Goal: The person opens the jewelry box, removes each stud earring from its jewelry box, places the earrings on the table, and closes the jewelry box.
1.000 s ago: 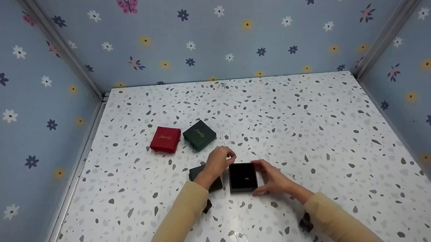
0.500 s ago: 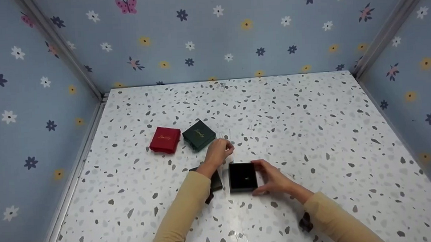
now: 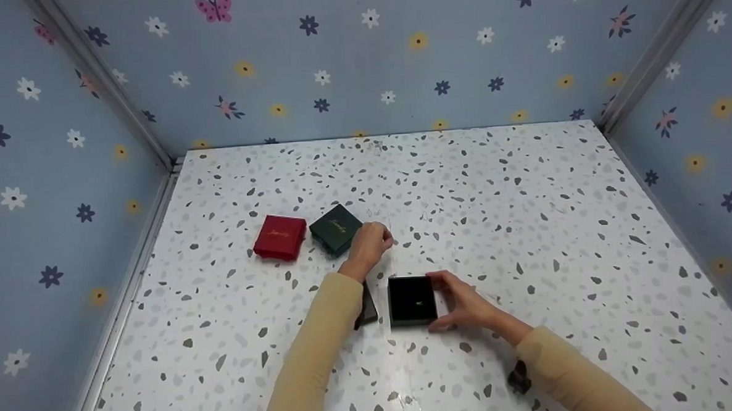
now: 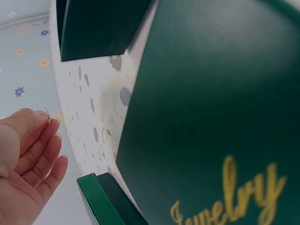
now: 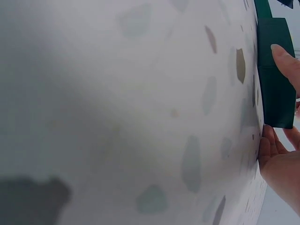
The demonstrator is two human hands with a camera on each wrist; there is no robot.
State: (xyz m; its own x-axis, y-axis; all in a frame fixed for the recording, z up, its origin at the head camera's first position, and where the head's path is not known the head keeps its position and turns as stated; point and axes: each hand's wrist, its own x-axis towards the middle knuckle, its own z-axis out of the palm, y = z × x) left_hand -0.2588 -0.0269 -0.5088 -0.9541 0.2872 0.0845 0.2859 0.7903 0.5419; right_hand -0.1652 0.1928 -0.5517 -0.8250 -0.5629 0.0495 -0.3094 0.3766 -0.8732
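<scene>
My left hand [image 3: 370,239] is raised beside the closed green jewelry box [image 3: 335,228]. In the left wrist view its thumb and forefinger pinch a tiny gold-coloured piece [image 4: 48,116] with a thin pin, like an earring. My right hand [image 3: 460,300] grips the right side of an open green box [image 3: 413,324], thumb near, fingers at the far side. The box's black insert [image 3: 407,290] carries a tiny shiny item [image 3: 419,303]. A green lid [image 3: 369,310] lies left of the box, partly hidden under my left forearm; its gold lettering [image 4: 234,192] fills much of the left wrist view.
A closed red jewelry box [image 3: 280,237] stands left of the closed green one. All lie on a speckled white table [image 3: 514,205]. Flower-patterned blue walls [image 3: 359,57] enclose the back and both sides. A dark wrist camera [image 3: 519,378] hangs under my right sleeve.
My left hand has moved away from the open box, forward and slightly left, to beside the closed green box. My right hand and the open box have stayed put.
</scene>
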